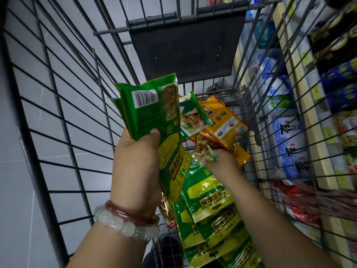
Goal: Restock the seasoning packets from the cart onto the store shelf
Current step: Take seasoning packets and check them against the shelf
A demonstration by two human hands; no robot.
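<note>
While my left hand grips a fanned stack of glossy green seasoning packets above the grey wire cart, my right hand (fingers hidden) pinches another packet among the pile, stocked shelf right.

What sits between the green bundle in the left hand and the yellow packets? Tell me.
Head view: a small green-and-white packet lies between the green bundle and the yellow packets.

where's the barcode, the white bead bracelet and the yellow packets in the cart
barcode (146,98): head view, middle of the white label on the held green packet.
white bead bracelet (123,227): head view, a bead on the left wrist.
yellow packets (225,123): head view, face of the top one.
</note>
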